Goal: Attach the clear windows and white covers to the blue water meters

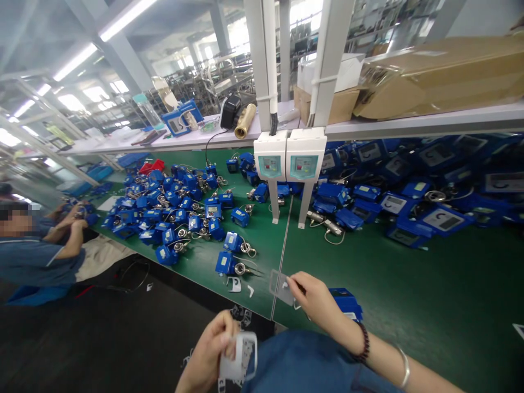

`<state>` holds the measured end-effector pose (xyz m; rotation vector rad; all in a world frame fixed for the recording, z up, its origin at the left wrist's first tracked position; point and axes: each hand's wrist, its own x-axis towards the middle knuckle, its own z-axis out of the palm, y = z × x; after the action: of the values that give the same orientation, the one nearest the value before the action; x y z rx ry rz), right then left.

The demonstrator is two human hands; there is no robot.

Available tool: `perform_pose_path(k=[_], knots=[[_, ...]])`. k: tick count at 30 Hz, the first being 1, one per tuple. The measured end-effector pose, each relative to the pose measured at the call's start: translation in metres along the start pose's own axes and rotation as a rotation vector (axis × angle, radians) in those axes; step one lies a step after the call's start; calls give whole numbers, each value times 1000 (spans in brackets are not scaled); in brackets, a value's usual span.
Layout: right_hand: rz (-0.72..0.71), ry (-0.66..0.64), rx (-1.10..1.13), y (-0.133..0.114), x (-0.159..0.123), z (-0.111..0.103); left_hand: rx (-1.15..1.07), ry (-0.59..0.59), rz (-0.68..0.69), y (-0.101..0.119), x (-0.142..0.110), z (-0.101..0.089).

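Note:
Low in the head view, my left hand pinches a white panel sticker with a large cut-out, over the floor beside my lap. My right hand is closed on the edge of a thin translucent rectangular sheet, held just over the green table. Partly behind my right forearm lies a blue boxed meter. Left of the sheet, a blue meter with a metal fitting rests near the table edge. White scraps, one a cut-out piece, lie in front of it.
Many blue meters are heaped on the left of the green table, and more on the right. Two white control boxes hang at the posts. A cardboard box sits on the shelf. A co-worker sits at left.

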<state>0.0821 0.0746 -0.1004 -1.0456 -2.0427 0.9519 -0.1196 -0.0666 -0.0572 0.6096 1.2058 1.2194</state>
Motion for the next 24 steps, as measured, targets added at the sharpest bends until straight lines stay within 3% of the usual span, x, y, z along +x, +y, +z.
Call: perform_pose_path(k=[2, 4, 6, 10, 12, 19, 24], knots=[[126, -42, 138, -5, 3, -6, 523, 85, -92, -7, -15, -26], [187, -58, 243, -15, 4, -10, 871, 275, -34, -10, -22, -29], [141, -46, 282, -27, 2, -11, 973, 416, 179, -9, -19, -9], [-80, 2, 261, -48, -4, -11, 1004, 465, 788, 2, 2, 54], [-132, 16, 265, -54, -7, -11, 1022, 480, 920, 7, 12, 73], [-192, 24, 209, -55, -15, -12, 1098, 347, 818, 13, 17, 80], [-278, 39, 136, -53, -19, -12, 1261, 293, 913, 17, 15, 86]])
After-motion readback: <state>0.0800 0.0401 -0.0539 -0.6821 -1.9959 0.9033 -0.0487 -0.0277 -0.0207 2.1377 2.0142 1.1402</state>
